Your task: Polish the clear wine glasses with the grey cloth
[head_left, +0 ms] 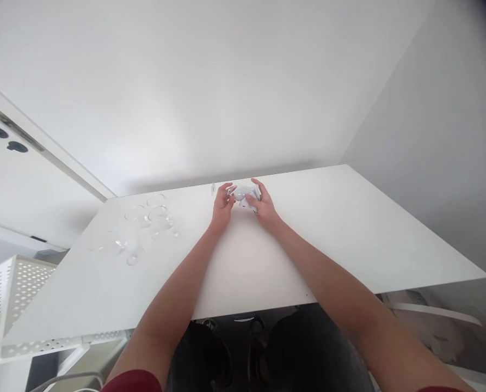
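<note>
A clear stemmed glass is held on its side above the white table, its round foot pointing left. My left hand is closed around the glass near its stem, fingers curled. At the bowl end, my right hand grips a white cloth pressed against the glass. Part of the cloth is hidden by the right fingers, so I cannot tell how far it reaches inside the bowl.
Several clear glasses stand on the table's left side; another glass appears to lie there. The white table meets a wall behind. Below its left edge is a perforated white basket.
</note>
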Demonstrator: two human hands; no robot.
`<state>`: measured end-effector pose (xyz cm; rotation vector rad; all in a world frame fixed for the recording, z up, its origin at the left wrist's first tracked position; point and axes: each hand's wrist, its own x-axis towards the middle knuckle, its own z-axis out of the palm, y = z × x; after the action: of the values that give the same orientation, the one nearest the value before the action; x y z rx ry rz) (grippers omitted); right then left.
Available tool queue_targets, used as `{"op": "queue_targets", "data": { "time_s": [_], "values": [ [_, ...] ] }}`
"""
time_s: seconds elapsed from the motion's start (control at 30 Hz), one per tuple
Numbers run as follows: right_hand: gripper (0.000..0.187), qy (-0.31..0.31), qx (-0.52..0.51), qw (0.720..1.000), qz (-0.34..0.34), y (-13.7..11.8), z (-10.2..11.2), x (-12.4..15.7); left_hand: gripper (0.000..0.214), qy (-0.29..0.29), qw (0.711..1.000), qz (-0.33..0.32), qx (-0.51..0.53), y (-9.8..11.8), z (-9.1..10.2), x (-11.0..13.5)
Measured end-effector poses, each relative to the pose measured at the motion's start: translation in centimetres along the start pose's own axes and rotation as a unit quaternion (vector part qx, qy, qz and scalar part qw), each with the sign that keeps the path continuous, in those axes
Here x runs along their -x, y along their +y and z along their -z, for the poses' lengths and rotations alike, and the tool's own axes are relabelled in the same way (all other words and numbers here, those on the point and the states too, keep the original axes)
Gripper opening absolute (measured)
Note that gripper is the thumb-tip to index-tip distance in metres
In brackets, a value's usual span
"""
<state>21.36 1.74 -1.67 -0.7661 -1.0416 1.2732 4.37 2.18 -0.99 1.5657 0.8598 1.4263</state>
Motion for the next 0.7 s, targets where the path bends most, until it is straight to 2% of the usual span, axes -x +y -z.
{"op": "queue_targets", "data": {
  "time_s": [0.17, 0.27, 0.4, 0.47, 0.53, 0.63, 0.7],
  "values": [
    [0.082, -0.029, 0.035, 0.999, 0.018, -0.7, -0.4, 0.6, 0.048, 0.061, 0.995, 0.026, -0.075, 0.1, 0.2, 0.0],
    [0.081, -0.077, 0.089, 0.992, 0.049, -1.4, -0.8, 1.2, 0.043, 0.090, 0.991, 0.030, -0.098, 0.4, 0.3, 0.1],
    [0.080, -0.124, 0.146, 0.978, 0.077, -1.9, -1.4, 1.6, 0.043, 0.095, 0.991, 0.027, -0.095, 0.4, 0.4, 0.1],
    [0.079, -0.111, 0.150, 0.979, 0.079, -1.6, -1.3, 1.4, 0.046, 0.086, 0.993, 0.030, -0.074, 0.0, 0.4, 0.0],
    [0.079, -0.071, 0.124, 0.987, 0.066, -1.1, -1.1, 0.9, 0.047, 0.070, 0.997, 0.027, -0.029, -0.4, 0.3, -0.1],
    [0.076, 0.013, 0.044, 0.999, 0.018, -0.4, -0.4, 0.0, 0.044, 0.011, 1.000, 0.009, 0.013, -0.7, 0.2, -0.2],
    [0.074, 0.039, -0.003, 0.999, -0.015, -0.3, 0.0, -0.3, 0.046, -0.019, 1.000, -0.012, -0.006, -0.5, 0.2, -0.1]
  ]
}}
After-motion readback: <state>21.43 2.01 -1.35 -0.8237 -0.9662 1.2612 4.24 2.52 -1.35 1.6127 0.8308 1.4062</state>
